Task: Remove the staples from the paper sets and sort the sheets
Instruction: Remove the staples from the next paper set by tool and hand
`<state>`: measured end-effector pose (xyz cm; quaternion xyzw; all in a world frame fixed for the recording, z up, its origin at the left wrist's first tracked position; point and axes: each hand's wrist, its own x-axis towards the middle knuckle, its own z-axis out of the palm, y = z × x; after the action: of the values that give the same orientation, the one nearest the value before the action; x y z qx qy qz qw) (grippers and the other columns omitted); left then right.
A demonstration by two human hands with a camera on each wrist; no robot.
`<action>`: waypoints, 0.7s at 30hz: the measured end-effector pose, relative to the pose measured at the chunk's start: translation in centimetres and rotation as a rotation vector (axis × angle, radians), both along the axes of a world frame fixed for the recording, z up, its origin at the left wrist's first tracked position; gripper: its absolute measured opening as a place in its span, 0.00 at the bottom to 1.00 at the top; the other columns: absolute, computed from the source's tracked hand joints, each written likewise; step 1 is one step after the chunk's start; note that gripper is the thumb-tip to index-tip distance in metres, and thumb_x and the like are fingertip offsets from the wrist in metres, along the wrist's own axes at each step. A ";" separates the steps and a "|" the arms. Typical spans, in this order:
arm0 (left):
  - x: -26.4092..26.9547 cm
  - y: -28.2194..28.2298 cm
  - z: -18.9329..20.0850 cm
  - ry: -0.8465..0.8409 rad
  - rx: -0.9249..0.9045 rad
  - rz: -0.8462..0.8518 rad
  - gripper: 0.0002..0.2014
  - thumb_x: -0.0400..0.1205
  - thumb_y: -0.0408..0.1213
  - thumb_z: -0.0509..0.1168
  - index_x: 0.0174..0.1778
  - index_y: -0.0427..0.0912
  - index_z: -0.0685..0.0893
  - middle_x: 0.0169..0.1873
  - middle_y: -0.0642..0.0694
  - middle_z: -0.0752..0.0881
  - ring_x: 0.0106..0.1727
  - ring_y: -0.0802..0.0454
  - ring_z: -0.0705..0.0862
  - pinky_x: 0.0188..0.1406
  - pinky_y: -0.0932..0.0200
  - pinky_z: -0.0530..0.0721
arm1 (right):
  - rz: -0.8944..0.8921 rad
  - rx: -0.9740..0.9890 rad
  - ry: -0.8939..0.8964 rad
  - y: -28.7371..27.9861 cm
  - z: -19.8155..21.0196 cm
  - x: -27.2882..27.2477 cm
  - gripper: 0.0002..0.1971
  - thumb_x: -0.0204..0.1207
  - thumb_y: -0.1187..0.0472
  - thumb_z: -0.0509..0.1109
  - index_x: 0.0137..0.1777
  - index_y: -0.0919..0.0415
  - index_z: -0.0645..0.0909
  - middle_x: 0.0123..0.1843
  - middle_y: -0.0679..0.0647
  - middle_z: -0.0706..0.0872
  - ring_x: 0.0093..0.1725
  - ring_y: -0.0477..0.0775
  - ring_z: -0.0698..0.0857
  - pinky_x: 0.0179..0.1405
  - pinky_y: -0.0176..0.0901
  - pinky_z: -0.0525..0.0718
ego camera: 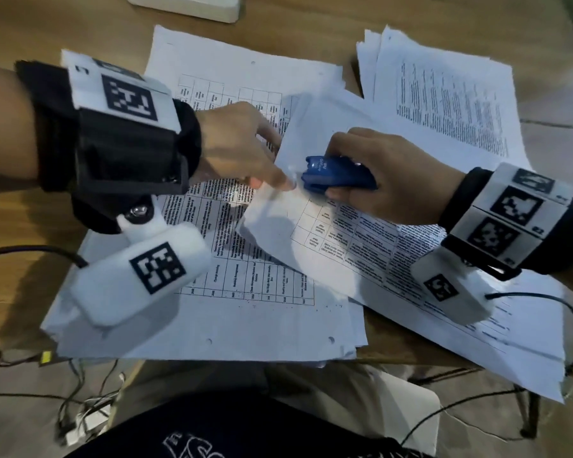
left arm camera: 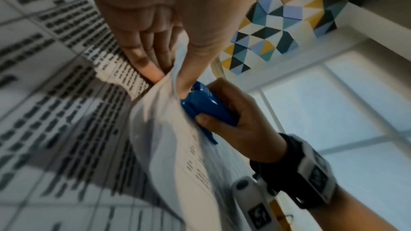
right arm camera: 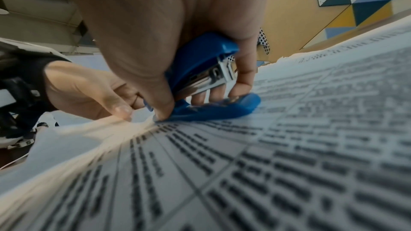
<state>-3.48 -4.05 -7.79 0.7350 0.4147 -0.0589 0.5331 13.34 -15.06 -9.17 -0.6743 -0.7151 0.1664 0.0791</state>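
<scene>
My right hand (ego camera: pixel 361 150) grips a small blue stapler (ego camera: pixel 338 175), whose rear end lies against the upper left corner of a stapled paper set (ego camera: pixel 344 233) printed with tables. My left hand (ego camera: pixel 265 166) pinches that same corner, thumb on top and fingers underneath, as the left wrist view shows at the paper set (left arm camera: pixel 177 147) and the stapler (left arm camera: pixel 209 104). In the right wrist view the stapler (right arm camera: pixel 200 69) rests with its blue base on the paper set (right arm camera: pixel 244 164), my left hand (right arm camera: pixel 93 92) just beside it. The staple itself is hidden.
A stack of printed sheets (ego camera: pixel 212 309) lies under my left wrist, reaching the table's near edge. Another stack (ego camera: pixel 444 94) lies at the far right. A white box (ego camera: pixel 186 4) sits at the back. Bare wooden table (ego camera: pixel 14 226) shows at left; cables hang below.
</scene>
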 end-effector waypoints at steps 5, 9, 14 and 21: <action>-0.3 0.8 -0.6 -0.062 -0.149 -0.009 0.28 0.56 0.32 0.73 0.53 0.29 0.84 0.49 0.34 0.89 0.46 0.44 0.87 0.50 0.57 0.87 | 0.051 0.064 0.010 0.3 0.0 0.1 0.13 0.71 0.58 0.73 0.52 0.62 0.78 0.43 0.50 0.76 0.38 0.49 0.71 0.32 0.30 0.65; -0.3 1.4 -1.2 -0.096 -0.247 0.046 0.30 0.56 0.29 0.73 0.57 0.32 0.83 0.51 0.38 0.89 0.44 0.51 0.88 0.36 0.68 0.87 | 0.128 0.092 -0.008 0.7 0.1 -0.1 0.14 0.70 0.55 0.72 0.51 0.63 0.79 0.43 0.52 0.77 0.37 0.51 0.72 0.35 0.39 0.67; -0.2 1.6 -1.6 -0.122 -0.255 0.058 0.21 0.55 0.27 0.72 0.46 0.36 0.86 0.37 0.46 0.91 0.33 0.58 0.89 0.29 0.70 0.85 | 0.198 0.115 -0.074 1.0 0.2 -0.2 0.12 0.71 0.55 0.67 0.50 0.61 0.78 0.43 0.51 0.74 0.39 0.49 0.69 0.36 0.41 0.67; -0.2 1.7 -1.7 -0.124 -0.266 0.085 0.22 0.54 0.27 0.72 0.46 0.34 0.85 0.39 0.43 0.91 0.35 0.55 0.90 0.30 0.69 0.86 | 0.291 0.120 -0.256 1.3 0.6 -1.0 0.09 0.67 0.65 0.65 0.48 0.63 0.76 0.40 0.58 0.76 0.35 0.57 0.70 0.27 0.48 0.76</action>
<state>-3.71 -2.38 -9.45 0.6420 0.4004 -0.0451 0.6523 12.37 -13.80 -8.62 -0.5737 -0.8178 0.0459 0.0028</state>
